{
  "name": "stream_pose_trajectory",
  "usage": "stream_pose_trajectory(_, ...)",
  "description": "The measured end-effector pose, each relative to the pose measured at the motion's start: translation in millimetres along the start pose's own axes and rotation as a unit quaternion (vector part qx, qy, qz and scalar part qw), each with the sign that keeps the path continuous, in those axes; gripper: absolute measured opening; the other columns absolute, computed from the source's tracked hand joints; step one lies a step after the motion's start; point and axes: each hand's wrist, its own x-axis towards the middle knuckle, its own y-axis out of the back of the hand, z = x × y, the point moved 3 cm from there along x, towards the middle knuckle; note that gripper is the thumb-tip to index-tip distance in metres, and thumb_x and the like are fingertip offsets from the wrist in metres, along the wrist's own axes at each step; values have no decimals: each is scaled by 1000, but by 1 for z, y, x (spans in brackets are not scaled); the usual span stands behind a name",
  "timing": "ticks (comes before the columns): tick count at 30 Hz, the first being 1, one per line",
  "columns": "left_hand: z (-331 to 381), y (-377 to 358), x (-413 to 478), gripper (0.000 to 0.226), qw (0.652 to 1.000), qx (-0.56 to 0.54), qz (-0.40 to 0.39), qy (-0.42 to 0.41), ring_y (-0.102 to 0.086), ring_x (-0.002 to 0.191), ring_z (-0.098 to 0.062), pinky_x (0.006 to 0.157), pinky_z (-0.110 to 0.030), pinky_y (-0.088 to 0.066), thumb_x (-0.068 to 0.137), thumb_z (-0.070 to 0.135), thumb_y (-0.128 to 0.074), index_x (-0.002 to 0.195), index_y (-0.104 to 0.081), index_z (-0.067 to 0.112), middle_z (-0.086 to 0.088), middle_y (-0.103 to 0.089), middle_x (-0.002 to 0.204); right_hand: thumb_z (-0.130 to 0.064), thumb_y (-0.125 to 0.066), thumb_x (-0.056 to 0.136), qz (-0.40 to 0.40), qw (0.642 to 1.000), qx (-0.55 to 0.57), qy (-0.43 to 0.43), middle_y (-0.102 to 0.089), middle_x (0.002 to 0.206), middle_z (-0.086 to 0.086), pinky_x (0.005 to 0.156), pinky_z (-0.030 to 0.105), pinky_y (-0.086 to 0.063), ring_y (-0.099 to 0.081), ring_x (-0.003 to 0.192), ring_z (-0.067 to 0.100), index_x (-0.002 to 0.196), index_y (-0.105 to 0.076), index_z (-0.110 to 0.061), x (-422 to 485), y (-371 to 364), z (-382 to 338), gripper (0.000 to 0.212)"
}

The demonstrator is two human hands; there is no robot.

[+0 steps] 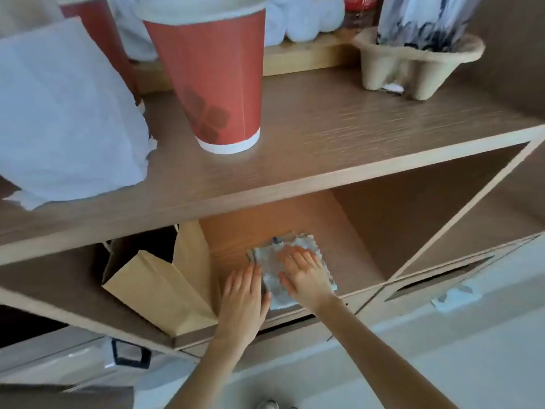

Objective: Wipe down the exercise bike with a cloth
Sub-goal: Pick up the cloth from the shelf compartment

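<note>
Folded cloth (269, 262) on lower shelf (236, 234), near front edge. Your right hand (303, 276) lies flat on it, fingers straight; your left hand (244, 299) released, flat, just beside it

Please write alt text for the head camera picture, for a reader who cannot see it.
The right hand lies flat on a folded grey cloth in a lower compartment of a wooden shelf, the left hand at the cloth's left edge. A brown paper bag leans beside them; a red paper cup stands on the shelf above.
</note>
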Motion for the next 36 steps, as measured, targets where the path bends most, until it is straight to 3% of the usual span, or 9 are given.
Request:
stream_pose_trajectory(2, -1, 0, 6, 57, 1000, -11, -10, 15, -62, 109, -29, 94, -44, -50, 76, 33, -76, 119, -62, -1, -15, -65, 118, -36, -68, 81, -20, 1000, 10, 3, -60, 126, 15, 98, 54, -41, -56, 115, 34, 117, -63, -10, 6, -8, 3, 45)
stream_pose_trajectory(5, -2, -2, 9, 57, 1000, 1, 1, 13, -61, 110, -29, 94, -44, -50, 77, 34, -75, 119, -62, -1, -16, -65, 118, -60, -36, 90, -78, 997, -15, -3, -44, 144, 10, 108, 63, -17, -37, 134, 33, 136, -48, -23, 9, -20, 6, 61)
stream_pose_trajectory(8, -2, -4, 9, 57, 1000, 7, 12, 18, -61, 111, -29, 94, -45, -50, 77, 33, -75, 120, -61, -3, -17, -64, 119, -66, -25, 88, -111, 994, -21, -4, -43, 145, 9, 107, 66, -19, -36, 135, 33, 138, -44, -28, 8, -27, 9, 66)
stream_pose_trajectory(12, -1, -4, 8, 58, 1000, 3, 11, 26, -61, 112, -29, 94, -44, -50, 77, 32, -74, 121, -61, -3, -17, -64, 120, -59, -34, 88, -62, 998, -9, -1, -56, 133, 8, 101, 63, -33, -49, 125, 32, 127, -58, -27, 8, -26, 10, 55)
stream_pose_trajectory(16, -3, -1, 7, 57, 999, -9, 24, 33, -61, 112, -29, 93, -43, -51, 77, 30, -74, 121, -60, -3, -18, -63, 121, -45, -46, 87, 29, 999, 16, 14, -65, 118, 3, 85, 47, -47, -59, 110, 27, 111, -68, -27, 5, -23, 10, 37)
stream_pose_trajectory(22, -2, 5, -1, 56, 999, -22, 18, 37, -60, 112, -29, 92, -41, -51, 77, 29, -74, 122, -60, -2, -17, -63, 121, -31, -54, 84, 103, 994, 14, 22, -68, 91, 0, 64, 35, -49, -61, 77, 25, 95, -73, -21, 1, -21, 8, 24)
stream_pose_trajectory(25, -2, 9, -4, 56, 999, -27, 10, 34, -60, 112, -28, 92, -40, -52, 78, 29, -74, 123, -59, -2, -16, -63, 121, -29, -56, 84, 111, 993, 28, 29, -68, 84, 2, 60, 33, -53, -62, 73, 25, 93, -73, -17, -1, -18, 6, 23)
stream_pose_trajectory(30, 5, 21, -1, 57, 999, -34, 9, 10, -62, 108, -28, 89, -40, -53, 80, 31, -71, 125, -57, -1, -15, -63, 120, -16, -82, 68, 163, 984, 69, 27, -66, 78, 5, 52, 29, -53, -63, 67, 23, 92, -73, -9, -10, 6, 12, 27)
stream_pose_trajectory(36, 41, 42, 20, 57, 996, -68, 14, -51, -60, 108, -29, 86, -42, -51, 87, 32, -63, 132, -51, 0, -14, -61, 123, -18, -75, 75, 241, 970, 21, -35, -67, 82, 3, 49, 26, -49, -62, 69, 21, 96, -72, -11, -57, 64, 40, 23)
